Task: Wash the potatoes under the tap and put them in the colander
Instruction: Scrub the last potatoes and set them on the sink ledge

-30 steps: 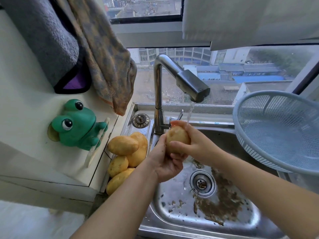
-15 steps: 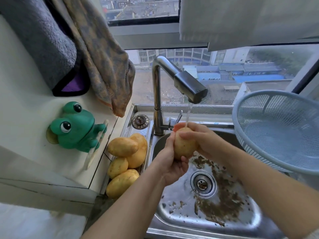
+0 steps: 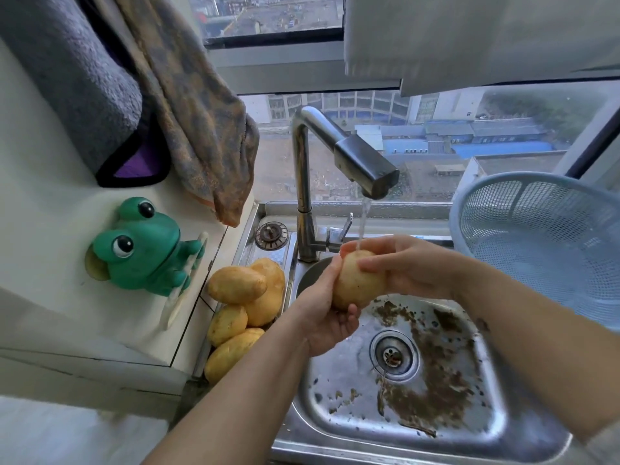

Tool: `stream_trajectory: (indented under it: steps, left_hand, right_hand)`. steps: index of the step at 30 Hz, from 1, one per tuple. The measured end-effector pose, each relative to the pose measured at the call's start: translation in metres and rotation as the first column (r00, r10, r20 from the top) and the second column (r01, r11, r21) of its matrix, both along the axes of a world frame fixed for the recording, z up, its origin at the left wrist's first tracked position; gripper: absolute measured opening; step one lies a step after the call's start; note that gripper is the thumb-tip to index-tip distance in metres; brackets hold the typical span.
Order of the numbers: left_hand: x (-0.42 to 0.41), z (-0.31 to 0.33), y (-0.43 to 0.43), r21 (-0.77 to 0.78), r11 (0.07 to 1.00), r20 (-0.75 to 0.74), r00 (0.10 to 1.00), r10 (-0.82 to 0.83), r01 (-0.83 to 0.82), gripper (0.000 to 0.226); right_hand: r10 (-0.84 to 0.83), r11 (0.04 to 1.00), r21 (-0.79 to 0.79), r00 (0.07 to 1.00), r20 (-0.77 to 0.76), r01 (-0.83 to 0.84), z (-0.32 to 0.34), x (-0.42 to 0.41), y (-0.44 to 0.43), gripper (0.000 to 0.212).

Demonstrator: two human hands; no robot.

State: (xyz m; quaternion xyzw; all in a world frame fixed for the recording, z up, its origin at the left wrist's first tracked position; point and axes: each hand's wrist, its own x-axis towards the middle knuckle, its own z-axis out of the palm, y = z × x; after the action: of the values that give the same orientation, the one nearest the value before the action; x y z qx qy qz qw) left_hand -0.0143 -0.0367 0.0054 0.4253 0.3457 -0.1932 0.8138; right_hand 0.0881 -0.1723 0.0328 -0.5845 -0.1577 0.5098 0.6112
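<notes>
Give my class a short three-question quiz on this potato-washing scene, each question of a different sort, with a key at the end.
1. True or false: the pale blue plastic mesh colander already holds a potato.
2. Where does the pile of yellow-brown unwashed potatoes lie? A) on the ledge left of the stainless steel sink; B) in the sink basin; C) in the colander.
3. Fill in: the wet potato under the running chrome tap is gripped by the left hand and the ____ hand.

Key: 1 false, the colander holds no potato; 2 A; 3 right, the right hand lays its fingers over the wet potato.
</notes>
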Motion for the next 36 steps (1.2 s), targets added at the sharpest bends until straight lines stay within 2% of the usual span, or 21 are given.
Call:
stream_trajectory:
  steps: [5, 7, 10, 13, 15, 16, 17, 19, 21, 22, 23, 25, 27, 30, 32, 36]
  left_hand:
    - [0.0, 0.002, 0.009, -0.053, 0.997, -0.028, 0.998, -0.05, 0.048, 0.075]
    - [0.0, 0.002, 0.011, -0.08, 0.996, -0.037, 0.999, -0.038, 0.035, 0.075]
    - [0.003, 0.002, 0.009, -0.109, 0.994, -0.042, 0.999, 0.025, -0.029, 0.077]
    - [0.003, 0.0, 0.007, -0.094, 0.995, -0.04, 0.998, 0.042, -0.046, 0.075]
    - [0.002, -0.001, 0.009, -0.105, 0.994, -0.022, 0.999, 0.032, -0.034, 0.069]
    - [0.002, -0.001, 0.011, -0.104, 0.994, -0.012, 1.0, 0.023, -0.025, 0.067]
    - [0.002, -0.001, 0.012, -0.095, 0.995, -0.008, 1.0, 0.016, -0.017, 0.067]
    - [0.002, -0.002, 0.014, -0.071, 0.997, -0.016, 1.0, 0.014, -0.015, 0.071]
    - [0.002, -0.003, 0.016, -0.066, 0.998, -0.028, 0.999, 0.021, -0.023, 0.078]
    - [0.002, -0.003, 0.016, -0.069, 0.997, -0.031, 0.999, 0.019, -0.021, 0.08]
    - [0.003, -0.003, 0.015, -0.066, 0.998, -0.029, 0.999, 0.019, -0.02, 0.08]
    - [0.004, 0.0, 0.01, -0.017, 0.999, 0.007, 0.999, 0.044, -0.044, 0.072]
    - [0.007, 0.001, 0.002, 0.108, 0.992, 0.071, 0.996, 0.06, -0.067, 0.06]
    - [0.009, -0.001, -0.002, 0.214, 0.972, 0.141, 0.988, 0.066, -0.095, 0.056]
    - [0.008, -0.002, 0.001, 0.232, 0.969, 0.16, 0.986, 0.05, -0.087, 0.056]
    - [0.007, 0.002, 0.004, 0.195, 0.978, 0.133, 0.99, 0.05, -0.075, 0.057]
  right_hand:
    - [-0.017, 1.0, -0.002, 0.996, -0.091, 0.016, 0.0, 0.005, -0.001, 0.044]
    - [-0.038, 0.998, -0.06, 0.999, -0.034, 0.035, 0.001, 0.002, 0.004, 0.04]
    - [-0.103, 0.964, -0.216, 0.965, 0.24, 0.157, 0.003, -0.01, 0.023, 0.026]
    - [-0.088, 0.919, -0.263, 0.802, 0.59, 0.294, 0.0, -0.023, 0.036, 0.026]
    - [-0.003, 0.94, -0.228, 0.677, 0.736, 0.252, -0.003, -0.029, 0.036, 0.032]
    - [0.05, 0.951, -0.235, 0.654, 0.755, 0.199, -0.003, -0.03, 0.034, 0.037]
    - [0.096, 0.957, -0.251, 0.659, 0.746, 0.145, -0.003, -0.029, 0.032, 0.041]
    - [0.126, 0.971, -0.237, 0.768, 0.628, 0.035, -0.001, -0.024, 0.024, 0.038]
    - [0.046, 0.993, -0.118, 0.935, 0.351, -0.005, 0.002, -0.019, 0.018, 0.03]
    - [0.009, 0.998, -0.068, 0.977, 0.214, 0.005, 0.003, -0.017, 0.016, 0.028]
    - [-0.017, 0.999, -0.043, 0.989, 0.149, 0.023, 0.004, -0.017, 0.016, 0.027]
    - [-0.096, 0.993, -0.049, 0.976, 0.197, 0.107, 0.002, -0.019, 0.022, 0.022]
    - [-0.259, 0.952, -0.063, 0.898, 0.355, 0.299, -0.002, -0.025, 0.035, 0.024]
    - [-0.453, 0.843, 0.016, 0.696, 0.557, 0.537, -0.012, -0.038, 0.046, 0.017]
    - [-0.459, 0.829, 0.099, 0.57, 0.681, 0.55, -0.019, -0.048, 0.045, 0.005]
    - [-0.304, 0.921, 0.145, 0.434, 0.848, 0.362, -0.03, -0.042, 0.034, 0.035]
